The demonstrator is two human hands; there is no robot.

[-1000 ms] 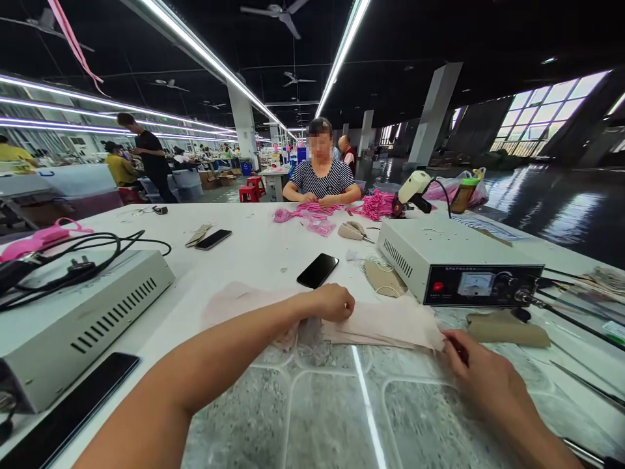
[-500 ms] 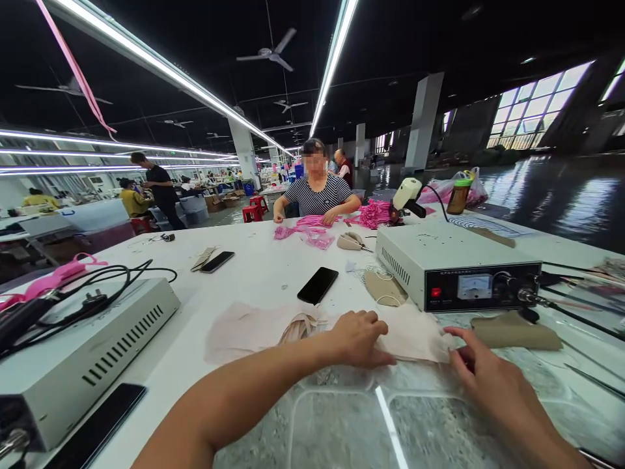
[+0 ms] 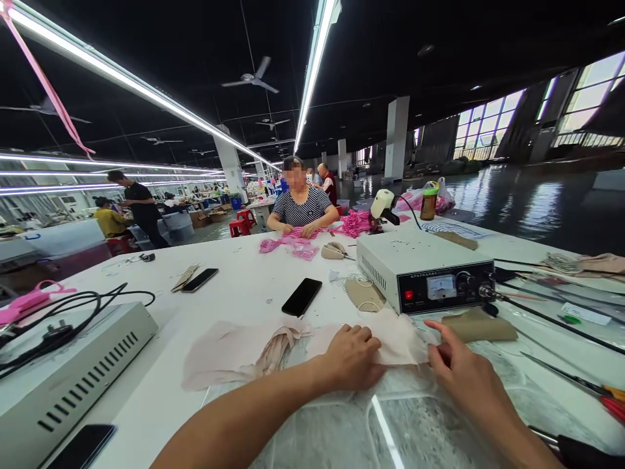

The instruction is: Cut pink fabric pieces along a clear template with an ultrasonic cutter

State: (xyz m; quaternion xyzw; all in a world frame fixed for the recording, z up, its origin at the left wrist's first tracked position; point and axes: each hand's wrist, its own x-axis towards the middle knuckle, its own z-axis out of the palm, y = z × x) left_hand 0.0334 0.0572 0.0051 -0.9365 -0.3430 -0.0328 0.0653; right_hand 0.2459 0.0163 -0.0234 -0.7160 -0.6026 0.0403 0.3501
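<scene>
Pale-pink fabric point(image 3: 398, 333) lay on the bench point(image 3: 239, 283), seemingly being straightened; your left hand point(image 3: 354, 357) rested bent-fingered on it, your right hand point(image 3: 461, 368) met its right edge, any pinch impossible to tell; the next move probably called for evening that edge.

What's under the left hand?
Pale fabric shows on either side of the left hand. The patch directly under the palm is covered, so what lies there can't be seen.
</scene>
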